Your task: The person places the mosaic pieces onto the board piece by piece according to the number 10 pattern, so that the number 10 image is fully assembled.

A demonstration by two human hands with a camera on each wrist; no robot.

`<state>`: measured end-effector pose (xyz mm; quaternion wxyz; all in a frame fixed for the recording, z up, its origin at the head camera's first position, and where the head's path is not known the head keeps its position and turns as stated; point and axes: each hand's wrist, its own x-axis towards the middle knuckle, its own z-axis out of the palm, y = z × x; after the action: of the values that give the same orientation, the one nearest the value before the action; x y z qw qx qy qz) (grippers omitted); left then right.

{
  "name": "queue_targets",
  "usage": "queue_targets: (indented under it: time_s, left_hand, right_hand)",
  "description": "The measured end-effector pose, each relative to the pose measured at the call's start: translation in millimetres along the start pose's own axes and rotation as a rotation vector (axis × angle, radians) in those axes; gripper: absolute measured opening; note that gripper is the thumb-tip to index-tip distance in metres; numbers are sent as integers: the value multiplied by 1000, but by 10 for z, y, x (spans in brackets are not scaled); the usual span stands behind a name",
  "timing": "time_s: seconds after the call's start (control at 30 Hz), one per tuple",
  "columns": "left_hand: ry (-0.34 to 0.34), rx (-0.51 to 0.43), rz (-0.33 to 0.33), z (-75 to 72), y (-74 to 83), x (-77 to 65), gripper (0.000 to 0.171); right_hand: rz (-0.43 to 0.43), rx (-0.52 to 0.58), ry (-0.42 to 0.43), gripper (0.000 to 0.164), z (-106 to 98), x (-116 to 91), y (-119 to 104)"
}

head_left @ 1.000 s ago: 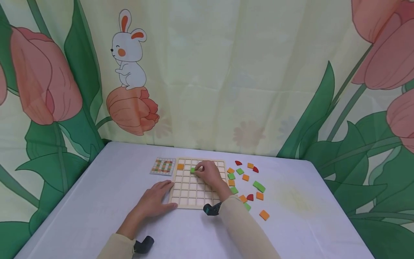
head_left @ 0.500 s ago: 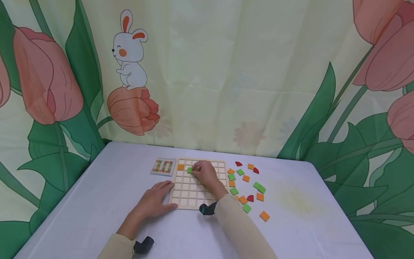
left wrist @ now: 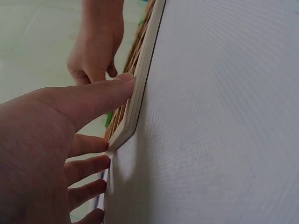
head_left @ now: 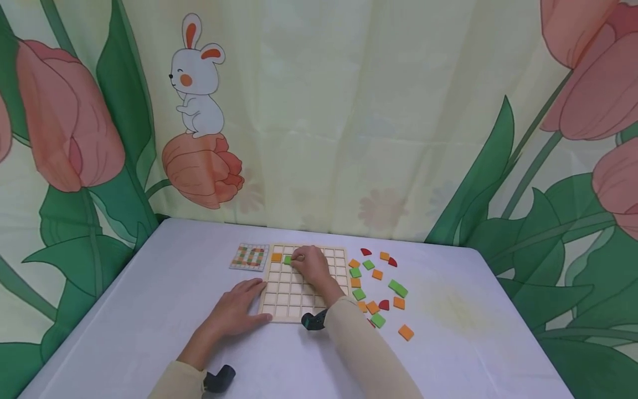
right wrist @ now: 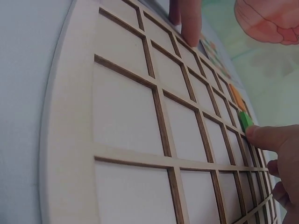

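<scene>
The person's right hand (head_left: 313, 265) has thumb and finger clamped on one green square tile (head_left: 287, 260); only the right wrist view shows its thick edge standing proud of the pale wooden grid board (right wrist: 70, 140), just beside one orange square tile (head_left: 276, 257). Only the left wrist view reveals the board's layered rim, touched by the left hand (head_left: 234, 311), fingers apart. Rightward lie at least three red quarter-round pieces (head_left: 366, 251).
</scene>
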<state>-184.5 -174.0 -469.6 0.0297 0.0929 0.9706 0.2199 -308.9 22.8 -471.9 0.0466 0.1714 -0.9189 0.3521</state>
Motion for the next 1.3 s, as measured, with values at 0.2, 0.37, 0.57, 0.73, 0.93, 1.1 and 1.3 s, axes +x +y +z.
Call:
queue_targets:
  time_s: [0.2,0.37,0.57,0.73,0.93,1.1,1.3]
  left_hand:
    - [0,-1,4,-2,-11,2,81]
    - [0,1,7,7,-9,14,81]
    - [-2,4,5,8,-14,15,81]
    - [3,10,15,-5,-12,11,80]
    - [2,4,26,-16,9,4,78]
    - [1,-8,25,-11,13,-5,79]
    - [9,-1,34,-19,-6,-17,78]
  right_hand:
    - [37,-45,11,5,11,22,-48]
    - [50,-78,16,7,18,28,-65]
    - [39,-122,22,6,33,58,-55]
    - [26,-137,30,4,23,73,-72]
    - [40,-95,2,6,3,80,-74]
    - [32,-14,-57,6,-7,60,-32]
    - [33,79,-82,13,-59,-28,1]
